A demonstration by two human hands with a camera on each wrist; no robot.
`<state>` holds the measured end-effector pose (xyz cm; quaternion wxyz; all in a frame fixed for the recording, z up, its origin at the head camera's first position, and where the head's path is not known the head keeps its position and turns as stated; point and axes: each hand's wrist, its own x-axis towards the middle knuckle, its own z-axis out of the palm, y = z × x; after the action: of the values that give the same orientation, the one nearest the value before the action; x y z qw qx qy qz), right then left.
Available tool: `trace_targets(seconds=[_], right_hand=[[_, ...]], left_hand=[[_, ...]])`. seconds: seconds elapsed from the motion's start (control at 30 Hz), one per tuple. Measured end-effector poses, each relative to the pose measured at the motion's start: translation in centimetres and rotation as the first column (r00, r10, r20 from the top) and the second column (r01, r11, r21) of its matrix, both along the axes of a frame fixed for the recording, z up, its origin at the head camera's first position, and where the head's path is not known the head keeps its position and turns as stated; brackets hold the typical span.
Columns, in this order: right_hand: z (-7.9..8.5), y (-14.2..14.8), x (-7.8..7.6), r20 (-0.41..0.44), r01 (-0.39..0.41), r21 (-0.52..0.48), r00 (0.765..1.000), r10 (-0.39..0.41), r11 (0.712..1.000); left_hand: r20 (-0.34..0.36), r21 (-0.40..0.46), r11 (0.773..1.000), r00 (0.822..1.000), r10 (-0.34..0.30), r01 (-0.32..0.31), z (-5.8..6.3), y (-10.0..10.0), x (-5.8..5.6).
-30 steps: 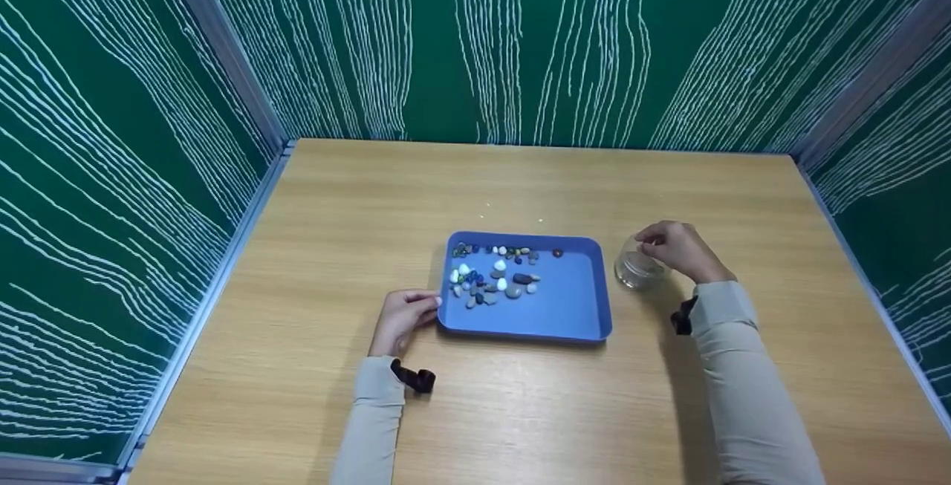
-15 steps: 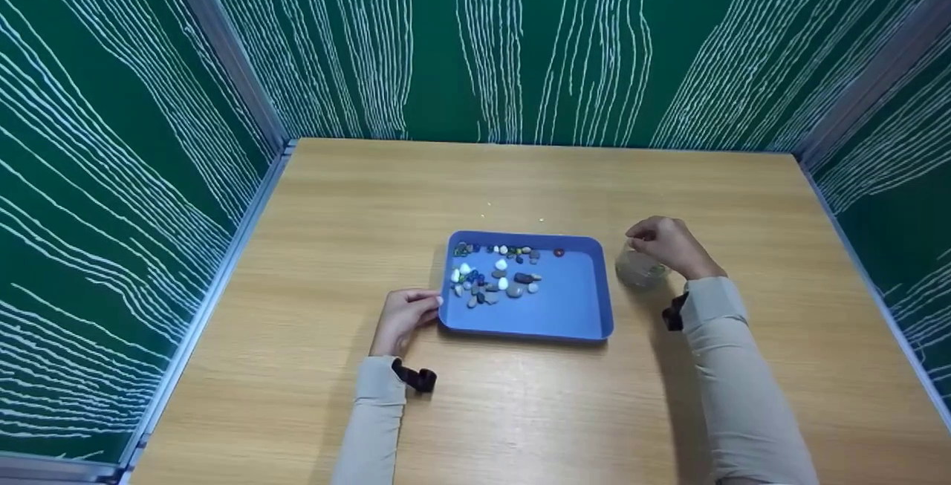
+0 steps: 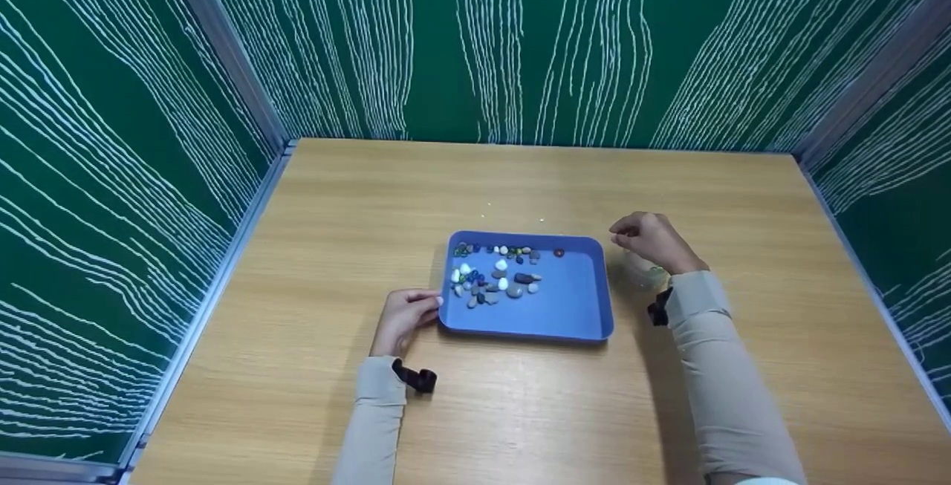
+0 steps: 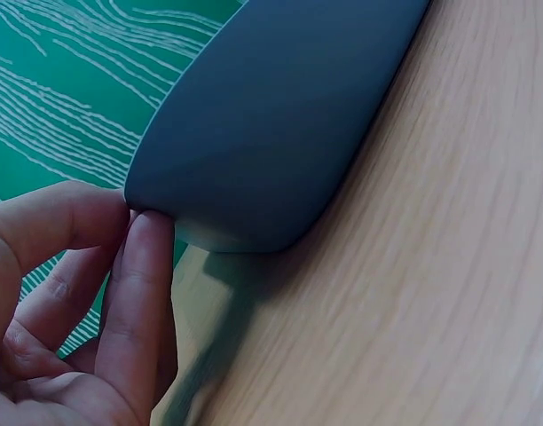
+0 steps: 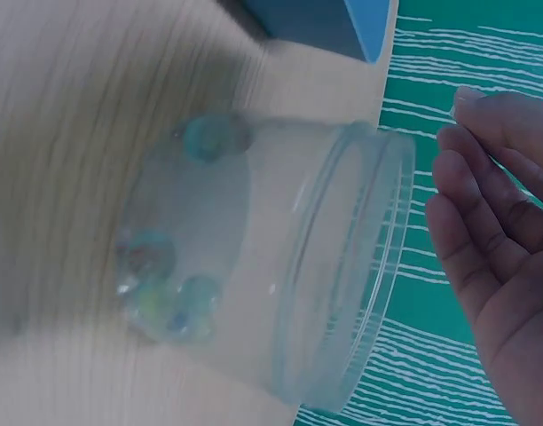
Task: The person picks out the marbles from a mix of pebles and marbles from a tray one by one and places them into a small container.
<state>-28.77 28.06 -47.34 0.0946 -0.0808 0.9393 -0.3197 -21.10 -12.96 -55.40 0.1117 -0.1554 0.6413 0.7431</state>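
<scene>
In the head view, a blue rectangular tray point(image 3: 561, 307) lies on the table with pebbles and glass marbles in its left half and along its far side. My left hand point(image 3: 405, 316) pinches the tray's near left edge; the left wrist view shows fingertips at the rim of the tray point(image 4: 271, 115). To the tray's right stands a clear plastic jar point(image 5: 280, 186), upright, with several glass marbles point(image 5: 169, 297) on its bottom. My right hand point(image 3: 654, 240) hovers between jar and tray, above the jar's mouth. Its fingers point(image 5: 467, 182) are loosely bent, with nothing visible between them.
A wooden table point(image 3: 342, 217) bears everything. Tiny pale specks point(image 3: 541, 220) lie behind the tray. Green panels point(image 3: 431, 62) with wavy white lines surround the table on the far, left and right sides. A lone reddish-brown piece point(image 3: 559, 252) sits in the tray's far right part.
My right hand has moved left from over the jar toward the tray. The left hand keeps its place at the tray's edge, and the tray looks practically still.
</scene>
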Motion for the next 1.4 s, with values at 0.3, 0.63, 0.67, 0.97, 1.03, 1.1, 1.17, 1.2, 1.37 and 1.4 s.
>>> trace_targets(seconds=[0.3, 0.63, 0.67, 0.97, 1.03, 1.1, 1.17, 1.2, 1.37, 1.4], right_hand=[[0.3, -1.6, -0.4, -0.06, -0.061, -0.007, 0.996, 0.061, 0.998], [0.4, -4.4, -1.1, -0.095, -0.11, 0.007, 0.989, 0.11, 0.994], [0.4, -4.8, -1.1, -0.091, -0.112, 0.012, 0.989, 0.113, 0.994], [0.6, -7.3, -1.3, 0.005, -0.114, 0.037, 0.993, 0.114, 0.993], [0.6, -7.7, -1.3, 0.018, -0.12, 0.031, 0.993, 0.12, 0.992], [0.5, -8.1, -1.3, 0.044, -0.123, 0.01, 0.991, 0.123, 0.992], [0.4, -8.6, -1.4, 0.069, -0.13, -0.007, 0.989, 0.13, 0.991], [0.4, -8.8, -1.4, 0.077, -0.137, -0.013, 0.988, 0.138, 0.99], [0.0, -9.9, -1.8, 0.094, -0.178, -0.011, 0.98, 0.178, 0.984], [-0.1, -10.2, -1.8, 0.09, -0.189, -0.007, 0.978, 0.189, 0.982]], left_hand=[[-0.021, -0.004, 1.0, 1.0, -0.018, 0.018, -0.2, 0.0, 0.0], [0.0, -0.025, 1.0, 1.0, -0.01, 0.01, 0.1, -0.1, -0.2], [0.004, -0.026, 1.0, 1.0, -0.008, 0.008, 0.2, -0.1, -0.2], [0.024, -0.046, 0.999, 1.0, -0.017, 0.018, 0.2, -0.1, -0.3], [0.016, -0.052, 0.998, 1.0, -0.025, 0.026, 0.3, -0.2, -0.3], [0.013, -0.059, 0.998, 1.0, -0.029, 0.029, 0.3, -0.2, -0.3], [0.012, -0.064, 0.998, 0.999, -0.029, 0.03, 0.4, -0.2, -0.3], [0.006, -0.061, 0.998, 1.0, -0.03, 0.03, 0.4, -0.2, -0.3], [-0.019, -0.043, 0.999, 0.999, -0.033, 0.033, 0.4, -0.2, -0.2], [-0.024, -0.039, 0.999, 0.999, -0.035, 0.034, 0.3, -0.2, -0.3]])
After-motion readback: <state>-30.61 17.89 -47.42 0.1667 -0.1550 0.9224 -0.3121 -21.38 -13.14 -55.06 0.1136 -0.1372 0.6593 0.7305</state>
